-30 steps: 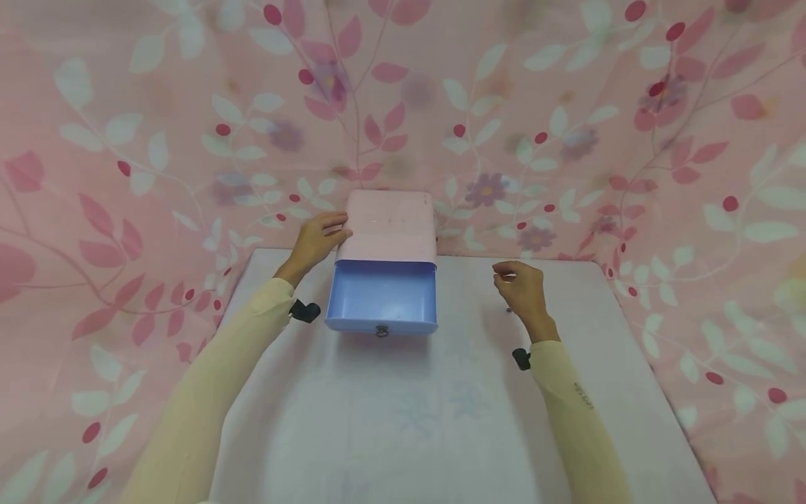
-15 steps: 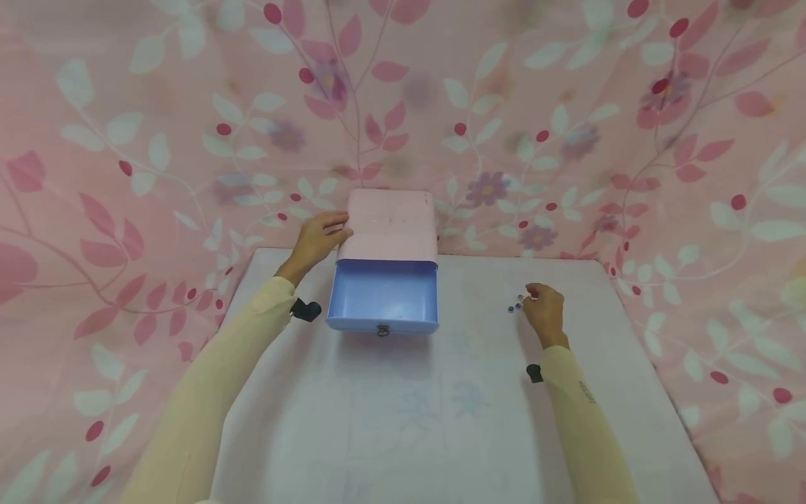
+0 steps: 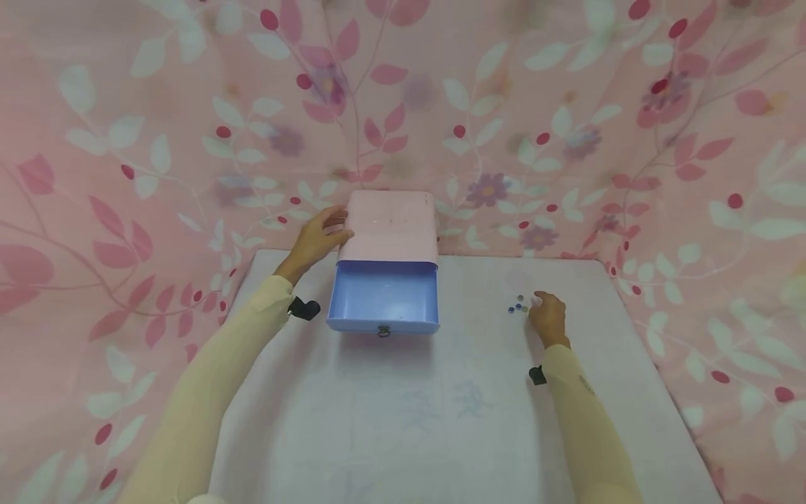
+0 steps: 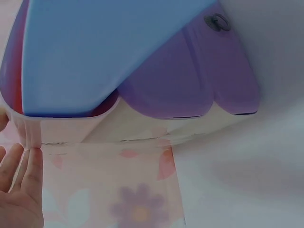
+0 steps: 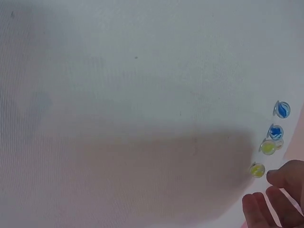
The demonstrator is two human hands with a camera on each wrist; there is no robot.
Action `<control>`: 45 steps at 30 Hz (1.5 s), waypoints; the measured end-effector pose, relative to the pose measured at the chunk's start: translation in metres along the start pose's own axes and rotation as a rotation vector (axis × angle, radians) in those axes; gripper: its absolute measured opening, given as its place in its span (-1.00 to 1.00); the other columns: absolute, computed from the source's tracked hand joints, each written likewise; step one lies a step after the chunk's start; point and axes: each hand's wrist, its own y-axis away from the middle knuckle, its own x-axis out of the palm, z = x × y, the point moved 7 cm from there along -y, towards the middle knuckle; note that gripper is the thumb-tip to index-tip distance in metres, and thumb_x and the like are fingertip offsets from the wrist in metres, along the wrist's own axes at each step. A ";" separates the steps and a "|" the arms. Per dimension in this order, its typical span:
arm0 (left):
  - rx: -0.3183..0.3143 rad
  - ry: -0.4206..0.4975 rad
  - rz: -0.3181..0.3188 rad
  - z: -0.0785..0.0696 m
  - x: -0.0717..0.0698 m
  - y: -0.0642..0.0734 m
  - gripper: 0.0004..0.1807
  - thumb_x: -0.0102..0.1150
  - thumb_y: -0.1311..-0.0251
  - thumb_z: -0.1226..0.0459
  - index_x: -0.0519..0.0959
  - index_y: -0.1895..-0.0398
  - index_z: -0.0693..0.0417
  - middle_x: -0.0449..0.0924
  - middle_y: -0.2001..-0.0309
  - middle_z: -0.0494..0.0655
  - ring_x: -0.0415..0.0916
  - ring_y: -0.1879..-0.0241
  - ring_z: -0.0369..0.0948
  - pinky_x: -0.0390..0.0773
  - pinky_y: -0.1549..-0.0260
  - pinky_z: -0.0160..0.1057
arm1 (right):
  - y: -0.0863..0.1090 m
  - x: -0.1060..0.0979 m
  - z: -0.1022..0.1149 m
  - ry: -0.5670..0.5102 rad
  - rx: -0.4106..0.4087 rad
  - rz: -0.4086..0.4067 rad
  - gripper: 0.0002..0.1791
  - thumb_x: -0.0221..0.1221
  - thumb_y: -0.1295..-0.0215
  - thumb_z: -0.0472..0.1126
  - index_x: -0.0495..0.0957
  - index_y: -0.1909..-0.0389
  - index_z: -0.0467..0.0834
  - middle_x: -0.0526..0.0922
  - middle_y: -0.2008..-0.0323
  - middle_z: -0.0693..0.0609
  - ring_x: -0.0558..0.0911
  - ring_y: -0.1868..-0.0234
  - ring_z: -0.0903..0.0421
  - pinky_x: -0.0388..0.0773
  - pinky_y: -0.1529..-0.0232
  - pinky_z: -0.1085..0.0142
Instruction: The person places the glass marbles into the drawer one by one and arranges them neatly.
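Observation:
A pink drawer box stands at the back of the table with its blue drawer pulled out; no contents show inside. My left hand rests against the box's left side. In the left wrist view its fingers lie straight along the pink wall. At the right, my right hand hovers beside several glass marbles. Seen from the right wrist, the thumb and fingers are apart, near a yellow marble. Blue marbles and another yellow one lie just beyond.
Below the blue drawer, purple drawers are pushed in, one with a ring handle. A white cloth covers the table. Pink floral fabric hangs behind and at both sides.
My right hand has moved rightward and nearer to me, ending beside the marbles, which show more fully now. The left hand and the box have stayed nearly still.

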 end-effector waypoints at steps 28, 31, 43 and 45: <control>0.107 0.027 0.074 -0.004 0.006 -0.009 -0.09 0.43 -0.10 0.21 0.17 -0.49 0.03 0.26 -0.42 -0.06 0.17 -0.41 -0.22 0.22 -0.35 -0.22 | -0.002 0.014 -0.009 0.002 0.098 0.083 -0.57 0.04 -0.20 -0.49 0.49 -0.13 -0.43 0.50 -0.13 -0.41 0.37 -0.26 -0.35 0.28 -0.29 -0.18; 0.095 0.024 0.073 -0.004 0.006 -0.008 -0.10 0.43 -0.10 0.20 0.18 -0.49 0.02 0.27 -0.41 -0.06 0.18 -0.40 -0.20 0.23 -0.35 -0.22 | 0.000 0.013 -0.008 0.003 0.082 0.073 -0.60 0.04 -0.18 -0.48 0.53 -0.07 -0.44 0.53 -0.09 -0.40 0.41 -0.22 -0.34 0.30 -0.28 -0.18; 0.081 -0.021 0.062 -0.007 0.010 0.006 -0.15 0.41 -0.13 0.18 0.21 -0.47 0.05 0.24 -0.43 -0.05 0.16 -0.41 -0.19 0.22 -0.36 -0.21 | 0.005 0.011 -0.020 -0.029 0.063 0.029 -0.69 0.05 -0.20 -0.47 0.60 0.04 -0.42 0.60 0.04 -0.38 0.48 -0.13 -0.33 0.40 -0.20 -0.15; 0.073 -0.023 0.058 -0.009 0.010 0.009 -0.15 0.41 -0.13 0.19 0.21 -0.47 0.05 0.23 -0.43 -0.04 0.16 -0.41 -0.18 0.22 -0.36 -0.21 | 0.007 0.010 -0.022 -0.049 0.067 0.008 -0.70 0.06 -0.22 -0.47 0.60 0.05 -0.40 0.61 0.07 -0.36 0.50 -0.09 -0.30 0.42 -0.17 -0.13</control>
